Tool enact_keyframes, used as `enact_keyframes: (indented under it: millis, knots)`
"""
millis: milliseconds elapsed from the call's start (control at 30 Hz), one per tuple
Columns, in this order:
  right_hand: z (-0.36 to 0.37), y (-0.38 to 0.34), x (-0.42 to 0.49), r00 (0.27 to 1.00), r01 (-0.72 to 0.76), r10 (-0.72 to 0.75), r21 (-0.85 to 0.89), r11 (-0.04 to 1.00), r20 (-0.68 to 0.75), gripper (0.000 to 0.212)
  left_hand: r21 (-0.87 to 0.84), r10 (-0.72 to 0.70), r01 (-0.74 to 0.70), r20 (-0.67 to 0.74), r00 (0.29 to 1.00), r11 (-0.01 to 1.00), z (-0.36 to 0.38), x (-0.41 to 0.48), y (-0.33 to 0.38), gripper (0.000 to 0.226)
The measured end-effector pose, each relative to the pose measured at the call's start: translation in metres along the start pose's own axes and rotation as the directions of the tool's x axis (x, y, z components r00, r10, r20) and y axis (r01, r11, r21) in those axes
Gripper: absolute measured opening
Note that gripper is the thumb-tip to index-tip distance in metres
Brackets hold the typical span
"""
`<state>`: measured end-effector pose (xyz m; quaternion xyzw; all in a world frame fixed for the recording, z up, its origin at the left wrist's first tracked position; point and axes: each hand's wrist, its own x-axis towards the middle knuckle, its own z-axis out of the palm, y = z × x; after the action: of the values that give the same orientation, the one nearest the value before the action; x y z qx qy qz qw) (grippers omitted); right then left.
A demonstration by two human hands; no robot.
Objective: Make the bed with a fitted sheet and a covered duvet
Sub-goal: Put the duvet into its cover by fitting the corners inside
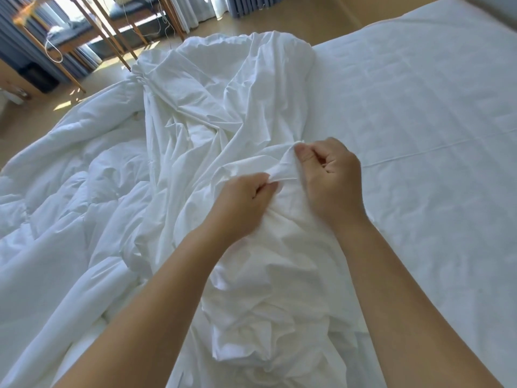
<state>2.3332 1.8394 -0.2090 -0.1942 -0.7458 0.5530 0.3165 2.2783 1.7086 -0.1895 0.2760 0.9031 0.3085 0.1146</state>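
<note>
Mattress (419, 107) lies flat at right, duvet (70, 177) heaped at left, crumpled cloth (223, 93) between them. Your left hand (240, 203) and right hand (330, 175) each pinch its edge, near centre. Judged step: finding a corner; next, feed along the hem.

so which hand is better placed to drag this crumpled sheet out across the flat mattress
Probably the right hand: it pinches the crumpled sheet on the side nearest the flat mattress. The left hand grips the same fold but sits toward the duvet.
</note>
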Motion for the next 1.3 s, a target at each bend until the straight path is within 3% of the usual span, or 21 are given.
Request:
enact_keyframes:
  millis: [33,100,167,233,333,400,533,567,633,700,733,867,967,1033,1100,1167,1300]
  knots:
    - [0.001,-0.002,0.005,0.998,-0.007,0.007,-0.003,1.000,0.064,0.035,-0.063,-0.031,0.029,-0.038,0.999,0.998,-0.001,0.000,-0.002,0.037]
    - [0.005,-0.004,0.009,0.963,-0.053,0.064,-0.047,0.997,0.262,0.031,-0.085,-0.070,0.050,-0.254,0.965,0.995,-0.013,0.002,-0.009,0.024]
    - [0.004,-0.001,0.007,0.921,-0.087,0.133,-0.139,0.986,0.366,0.027,-0.001,-0.099,0.111,-0.451,0.887,0.994,-0.034,0.006,-0.016,0.023]
    - [-0.001,0.005,0.008,0.898,-0.104,0.192,-0.233,0.967,0.395,0.038,0.123,-0.108,0.195,-0.504,0.857,0.973,-0.053,0.011,-0.027,0.024]
    - [-0.006,0.010,0.010,0.851,-0.045,0.249,-0.408,0.912,0.462,0.027,0.296,-0.185,0.321,-0.406,0.895,0.899,-0.061,0.013,-0.034,0.024]
    - [-0.005,0.009,0.010,0.862,-0.035,0.207,-0.353,0.935,0.463,0.040,0.371,-0.181,0.331,-0.385,0.905,0.868,-0.056,0.009,-0.026,0.022]
    - [-0.003,-0.008,0.007,0.915,-0.099,0.094,-0.007,0.995,0.393,0.041,0.364,0.219,-0.049,-0.445,0.868,0.930,-0.030,-0.011,0.008,0.031]
    - [-0.003,-0.012,0.008,0.925,-0.078,0.059,0.035,0.996,0.375,0.042,0.307,0.193,-0.072,-0.387,0.902,0.949,-0.022,-0.014,0.016,0.035]
    - [-0.004,-0.018,0.010,0.935,-0.022,-0.001,0.059,0.998,0.354,0.040,0.222,-0.024,0.064,-0.177,0.984,0.973,-0.007,-0.013,0.022,0.045]
    - [-0.005,-0.022,0.013,0.938,0.002,-0.014,0.036,0.999,0.345,0.041,0.171,-0.143,0.150,-0.052,0.988,0.974,0.003,-0.009,0.015,0.030]
    - [-0.006,-0.022,0.014,0.942,0.003,-0.009,0.020,1.000,0.337,0.041,0.122,-0.129,0.135,-0.059,0.990,0.983,0.004,-0.009,0.012,0.020]
    - [-0.012,-0.019,0.017,0.957,-0.011,0.025,-0.049,0.999,0.289,0.044,-0.078,0.016,-0.039,-0.276,0.961,0.996,-0.011,-0.016,0.002,0.020]
    - [-0.023,-0.012,0.020,0.928,-0.107,0.121,-0.060,0.993,0.351,0.040,-0.170,0.037,-0.114,-0.398,0.916,0.979,-0.041,-0.022,-0.007,0.019]
    - [-0.028,-0.009,0.020,0.873,-0.212,0.205,-0.035,0.977,0.442,0.029,-0.107,-0.007,-0.048,-0.457,0.889,0.993,-0.063,-0.025,-0.021,0.022]
    - [-0.025,-0.006,0.017,0.838,-0.239,0.236,-0.057,0.969,0.493,0.024,-0.009,-0.136,0.146,-0.418,0.898,0.989,-0.079,-0.025,-0.036,0.025]
    - [-0.017,-0.007,0.013,0.853,-0.199,0.208,-0.070,0.977,0.479,0.028,0.112,-0.279,0.331,-0.328,0.902,0.937,-0.086,-0.025,-0.047,0.028]
    - [0.002,-0.017,0.009,0.942,-0.177,0.133,0.121,0.977,0.307,0.032,0.403,-0.420,0.457,-0.181,0.889,0.793,-0.080,-0.024,-0.039,0.024]
